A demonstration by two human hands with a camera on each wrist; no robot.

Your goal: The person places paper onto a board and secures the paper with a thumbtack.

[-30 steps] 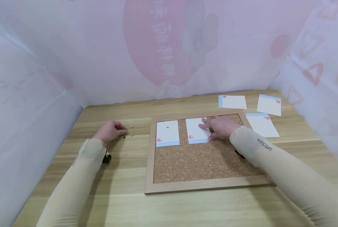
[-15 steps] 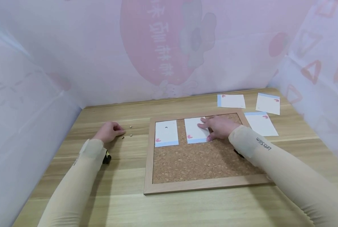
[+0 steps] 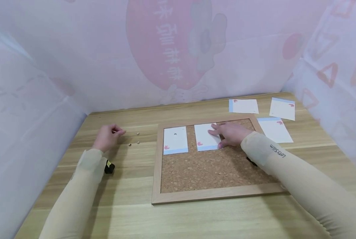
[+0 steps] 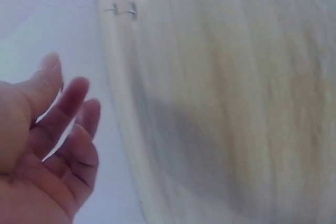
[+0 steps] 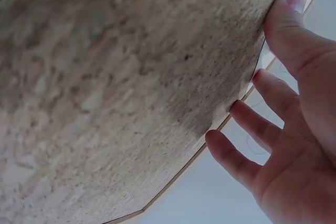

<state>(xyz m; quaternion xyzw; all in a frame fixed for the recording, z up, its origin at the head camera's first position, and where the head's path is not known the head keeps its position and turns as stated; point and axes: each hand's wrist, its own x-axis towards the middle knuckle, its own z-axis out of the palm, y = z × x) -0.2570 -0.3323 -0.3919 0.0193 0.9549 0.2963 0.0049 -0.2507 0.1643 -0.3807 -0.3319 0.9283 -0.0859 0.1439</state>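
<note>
My left hand (image 3: 105,136) is raised a little above the table at the left, thumb and index fingertips together. Between them, in the left wrist view, a small dark sliver of a thumbtack (image 4: 62,84) barely shows; the fingers mostly hide it. Loose thumbtacks (image 3: 138,142) lie on the wood just right of that hand. My right hand (image 3: 232,133) rests with spread fingers on a white card (image 3: 206,136) with a blue strip, holding it flat on the corkboard (image 3: 202,172). Left of it, another card (image 3: 175,146) has a thumbtack (image 3: 175,134) near its top.
Beyond the board's right corner lie loose cards: one sideways (image 3: 244,106), one tilted (image 3: 282,109) and one beside the frame (image 3: 275,130). The corkboard's wooden frame (image 3: 214,193) stands slightly above the tabletop (image 3: 130,199). Printed cloth walls (image 3: 106,66) enclose the table.
My left hand has lifted off the table and drawn back to the left, away from the loose thumbtacks. My right hand keeps its place on the card.
</note>
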